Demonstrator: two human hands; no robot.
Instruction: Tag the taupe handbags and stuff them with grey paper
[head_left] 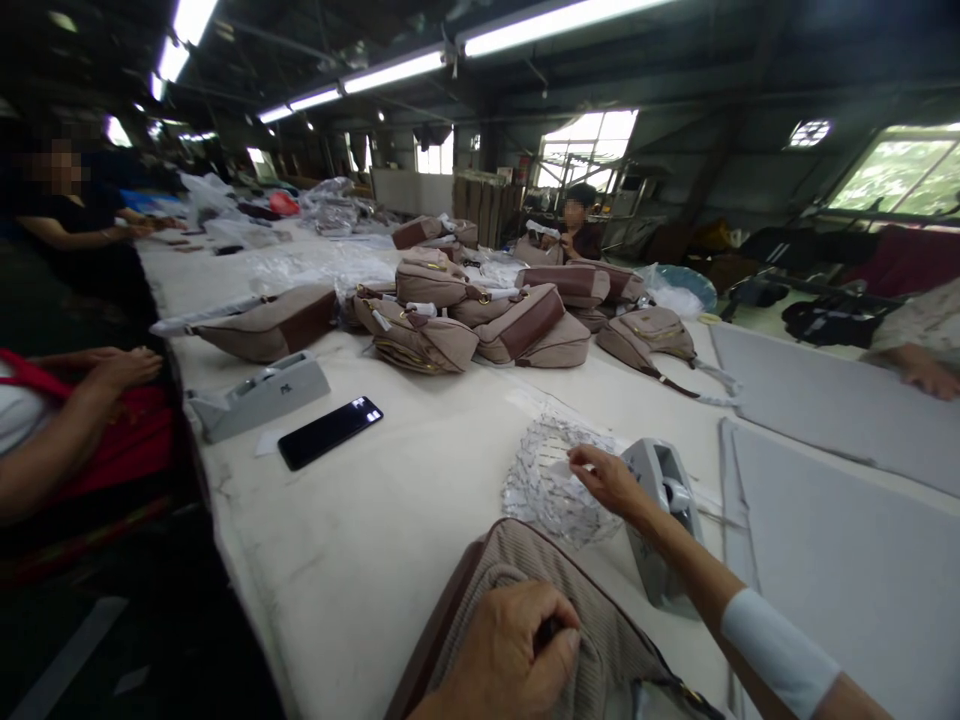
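Observation:
A taupe ribbed bag [600, 610] with dark brown trim lies at the table's near edge. On its front, my left hand [517, 640] is closed, thumb against curled fingers; something dark shows between them, too hidden to name. My right hand [604, 480] reaches over a loose heap of small, pale, shiny pieces [540, 490], too blurred to identify. Its fingertips are pinched together at the heap, and what they hold cannot be made out. Right beside that forearm stands a grey tape dispenser [664, 540]. A pale band [776, 645] wraps the forearm.
Several similar bags [420, 335] are piled across the table. A black phone [330, 432] and another grey dispenser [259, 395] lie left. Grey sheets [847, 540] cover the right side. Co-workers' hands [124, 368] appear at the left edge; another person's hand [930, 372] is far right.

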